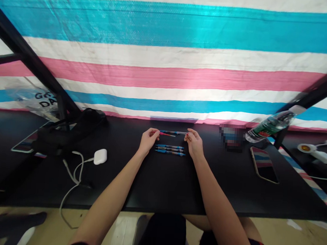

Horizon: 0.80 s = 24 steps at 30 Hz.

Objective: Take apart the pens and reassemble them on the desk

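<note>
My left hand [149, 139] is closed, pinching a thin red stick with a pale tip [168, 134], perhaps a pen part or refill. My right hand [193, 142] pinches a slim pale piece with a reddish end [182, 133]; its exact kind is too small to make out. Between the hands lies a blue pen [168, 132], just behind the red stick. Nearer to me, a small group of blue pens [170, 150] lies side by side on the black table [165, 185], all pointing left to right.
To the left are a white earbud case [100, 156] with a cable [78, 172], a black bag [54, 136] and a tablet [25, 143]. A phone [264, 165] and a tilted water bottle [271, 125] are on the right. A striped sheet [167, 56] hangs behind.
</note>
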Motion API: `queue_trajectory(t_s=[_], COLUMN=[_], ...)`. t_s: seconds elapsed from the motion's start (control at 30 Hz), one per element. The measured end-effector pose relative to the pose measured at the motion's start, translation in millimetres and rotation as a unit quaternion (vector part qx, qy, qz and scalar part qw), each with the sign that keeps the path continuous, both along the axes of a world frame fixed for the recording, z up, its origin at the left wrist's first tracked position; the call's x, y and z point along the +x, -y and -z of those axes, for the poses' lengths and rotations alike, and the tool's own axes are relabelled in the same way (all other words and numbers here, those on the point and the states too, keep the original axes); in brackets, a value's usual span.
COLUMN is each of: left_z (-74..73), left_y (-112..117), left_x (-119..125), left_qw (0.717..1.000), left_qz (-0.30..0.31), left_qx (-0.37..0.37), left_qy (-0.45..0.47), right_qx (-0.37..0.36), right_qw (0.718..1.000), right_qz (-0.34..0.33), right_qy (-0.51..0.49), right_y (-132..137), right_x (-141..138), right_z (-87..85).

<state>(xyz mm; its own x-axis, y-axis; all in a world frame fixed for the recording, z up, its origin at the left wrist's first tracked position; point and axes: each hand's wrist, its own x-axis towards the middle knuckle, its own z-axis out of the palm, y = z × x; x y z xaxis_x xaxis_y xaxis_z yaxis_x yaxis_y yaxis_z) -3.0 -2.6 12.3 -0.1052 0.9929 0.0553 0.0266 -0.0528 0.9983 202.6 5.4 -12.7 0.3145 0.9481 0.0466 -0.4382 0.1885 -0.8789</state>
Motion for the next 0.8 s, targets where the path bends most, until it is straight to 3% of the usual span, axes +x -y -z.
queue_trajectory(t_s=[0.4, 0.63, 0.8], left_z=[4.4, 3.6, 3.8], left_y=[-2.9, -3.1, -2.6], left_x=[-0.1, -0.3, 0.4], left_qw=[0.999, 0.996, 0.995], left_qz=[-0.031, -0.084, -0.075], left_qx=[0.03, 0.024, 0.007], left_qy=[0.008, 0.037, 0.07], right_qx=[-0.002, -0.02, -0.02], right_qw=[1.0, 1.0, 0.999], right_qz=[-0.01, 0.012, -0.007], right_qy=[0.022, -0.005, -0.034], right_y=[0.7, 0.4, 2.3], right_x=[-2.5, -3.8, -3.1], right_z=[-0.5, -1.3, -4.6])
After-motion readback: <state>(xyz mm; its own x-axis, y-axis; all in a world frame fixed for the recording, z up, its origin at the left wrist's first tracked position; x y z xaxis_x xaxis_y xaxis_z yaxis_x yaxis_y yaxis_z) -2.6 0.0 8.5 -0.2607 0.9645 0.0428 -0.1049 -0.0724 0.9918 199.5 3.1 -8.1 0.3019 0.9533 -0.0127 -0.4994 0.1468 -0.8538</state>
